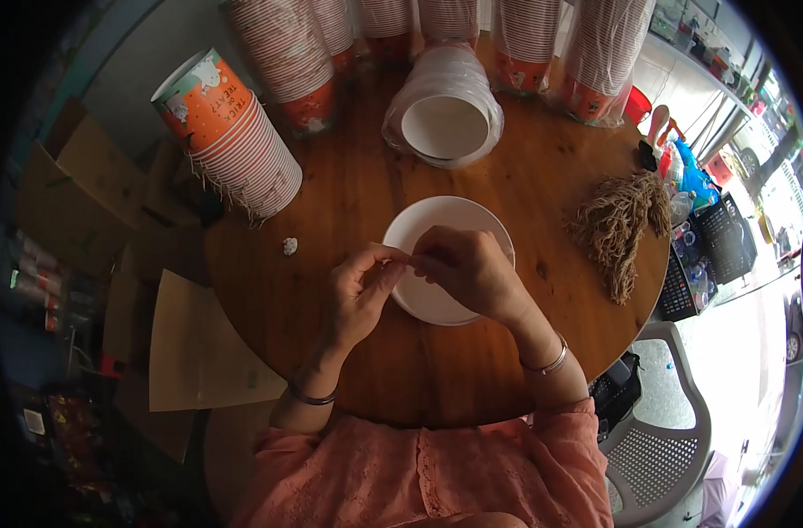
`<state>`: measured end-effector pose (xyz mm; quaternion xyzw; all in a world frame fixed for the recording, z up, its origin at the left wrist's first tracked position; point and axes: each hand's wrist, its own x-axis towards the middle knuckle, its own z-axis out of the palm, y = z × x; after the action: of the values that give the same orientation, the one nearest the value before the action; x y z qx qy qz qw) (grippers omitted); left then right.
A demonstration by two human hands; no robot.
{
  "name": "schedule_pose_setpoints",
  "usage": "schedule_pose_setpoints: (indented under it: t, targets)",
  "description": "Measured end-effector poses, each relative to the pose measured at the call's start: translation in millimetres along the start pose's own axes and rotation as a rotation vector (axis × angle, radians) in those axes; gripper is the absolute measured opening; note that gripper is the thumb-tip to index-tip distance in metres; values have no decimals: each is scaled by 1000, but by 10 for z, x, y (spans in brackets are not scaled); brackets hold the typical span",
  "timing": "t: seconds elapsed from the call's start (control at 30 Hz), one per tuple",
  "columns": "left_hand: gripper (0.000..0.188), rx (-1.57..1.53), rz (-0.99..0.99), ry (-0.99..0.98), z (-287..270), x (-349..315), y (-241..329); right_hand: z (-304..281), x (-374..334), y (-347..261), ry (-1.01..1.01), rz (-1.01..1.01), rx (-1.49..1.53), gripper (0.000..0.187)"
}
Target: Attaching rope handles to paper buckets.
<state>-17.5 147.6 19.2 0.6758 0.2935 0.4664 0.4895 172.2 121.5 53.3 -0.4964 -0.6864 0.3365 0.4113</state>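
Left hand [359, 295] and right hand [466, 268], middle of the head view: fingertips pinched together over a white paper plate [423, 304], maybe on something tiny, too small to tell. Could slip and get lost on the round wooden table [375, 370]. Upper left, leaning stack of orange cups [230, 132]; easy to bump. Right side, bundle of tan string [620, 220].

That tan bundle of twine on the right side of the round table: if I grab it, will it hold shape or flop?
The twine bundle looks like loose, frayed strands, so it would likely droop and shed pieces when lifted. It seems light for its bulk. Pushed across the wooden table, it would probably smear apart rather than slide whole.
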Motion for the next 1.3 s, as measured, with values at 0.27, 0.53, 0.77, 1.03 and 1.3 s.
schedule_pose_setpoints:
  t: [0.27,0.53,0.77,1.03,1.3]
  targets:
    - [19,-337,-98,113,12,40,1,96,1,-37,26,-146,-2,5]
    - [19,-479,-101,173,33,12,-75,82,-19,-51,12,-140,35,7]
    - [14,-433,5,161,46,-17,-186,84,-22,-59,3,-148,25,10]
    - [13,-232,-38,147,83,-92,-115,66,-41,-47,26,-164,54,11]
    - [12,-138,-62,103,82,-88,-19,26,-60,-99,21,-171,35,11]
